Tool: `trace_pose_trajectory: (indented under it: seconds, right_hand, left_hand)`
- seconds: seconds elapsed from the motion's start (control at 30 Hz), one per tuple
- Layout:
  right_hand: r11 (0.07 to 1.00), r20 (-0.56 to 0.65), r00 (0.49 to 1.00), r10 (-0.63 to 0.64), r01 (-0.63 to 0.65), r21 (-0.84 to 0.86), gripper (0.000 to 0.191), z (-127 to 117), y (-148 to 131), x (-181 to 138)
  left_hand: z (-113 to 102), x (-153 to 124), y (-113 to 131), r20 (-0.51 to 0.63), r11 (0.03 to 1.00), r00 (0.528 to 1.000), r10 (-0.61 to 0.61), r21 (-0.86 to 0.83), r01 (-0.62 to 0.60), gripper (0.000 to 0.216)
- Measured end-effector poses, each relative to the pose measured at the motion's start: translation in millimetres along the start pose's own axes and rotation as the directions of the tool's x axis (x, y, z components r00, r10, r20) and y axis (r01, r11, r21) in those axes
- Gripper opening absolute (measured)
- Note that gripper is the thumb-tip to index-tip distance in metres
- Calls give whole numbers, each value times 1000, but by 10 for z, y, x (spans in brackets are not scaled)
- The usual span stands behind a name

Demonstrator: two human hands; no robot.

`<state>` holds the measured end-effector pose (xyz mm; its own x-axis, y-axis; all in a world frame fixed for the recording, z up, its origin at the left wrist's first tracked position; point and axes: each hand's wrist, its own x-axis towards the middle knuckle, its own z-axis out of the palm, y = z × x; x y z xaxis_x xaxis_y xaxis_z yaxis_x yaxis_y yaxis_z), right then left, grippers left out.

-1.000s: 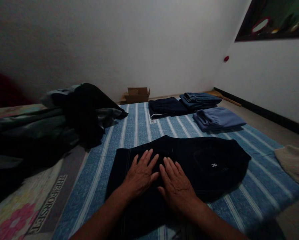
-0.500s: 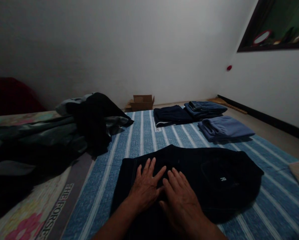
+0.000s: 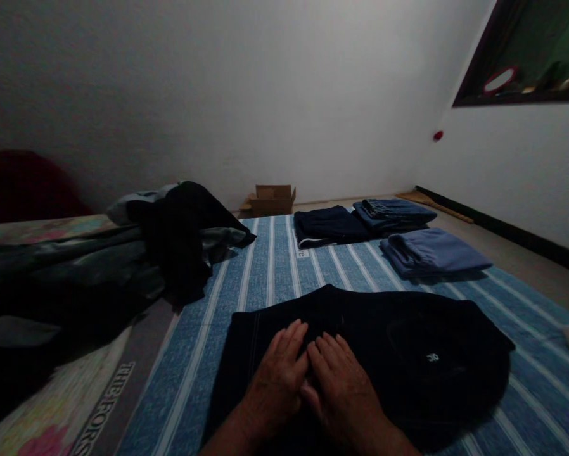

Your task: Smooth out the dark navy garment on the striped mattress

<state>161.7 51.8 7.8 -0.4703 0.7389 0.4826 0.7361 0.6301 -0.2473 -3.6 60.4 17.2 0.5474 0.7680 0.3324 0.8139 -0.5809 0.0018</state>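
Hands (image 3: 308,383) flat, open, on black garment (image 3: 408,354)

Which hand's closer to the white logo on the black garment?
Right. The right hand lies on the black garment, left of the white logo; the left hand sits farther left.

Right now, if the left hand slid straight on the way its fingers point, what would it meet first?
The left hand lies flat on the black garment, so first more of that cloth, then bare striped sheet; beyond, probably the folded navy garment.
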Motion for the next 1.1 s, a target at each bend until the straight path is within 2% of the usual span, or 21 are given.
trace_pose_trajectory:
  seconds: [0.07,0.17,0.4,0.5,0.6,0.67,0.73,0.8,0.93,1.0,1.1]
  right_hand:
    - [1000,-34,999,4,-4,17,42,5,-14,2]
    - [998,-57,998,2,1,62,39,12,-9,15]
    - [994,-9,1000,0,2,113,38,-50,28,36]
    - [991,23,1000,-14,11,135,30,-132,33,97]
    - [991,55,998,-26,19,135,19,-244,37,239]
    - [996,62,998,-9,3,86,17,-318,38,387]
    - [999,118,992,33,-35,13,17,-371,40,566]
    - [995,241,967,85,-70,-70,18,-385,46,747]
    - [977,512,832,212,-163,-140,21,-288,102,987]
    - [976,578,787,216,-193,-102,22,-207,167,1038]
    - [975,630,751,199,-218,-48,26,-99,294,1085]
  left_hand:
    - [45,-26,-16,-95,1000,995,20,2,-20,38]
    - [77,-53,-15,-144,999,989,42,-4,-43,34]
    - [28,-55,9,-81,990,991,111,-81,-117,37]
    - [34,-59,10,-97,988,988,124,-79,-132,37]
    - [48,-61,55,-137,987,983,121,-88,-134,34]
    - [40,-48,109,-116,987,988,99,-118,-113,31]
    - [15,-24,162,-71,988,995,74,-131,-83,27]
    - [-20,3,201,-35,990,996,76,-112,-79,28]
    - [-94,25,265,18,989,992,127,-81,-125,32]
    - [-119,29,322,86,990,988,127,-68,-121,29]
    - [-137,50,446,255,999,967,26,-41,-16,22]
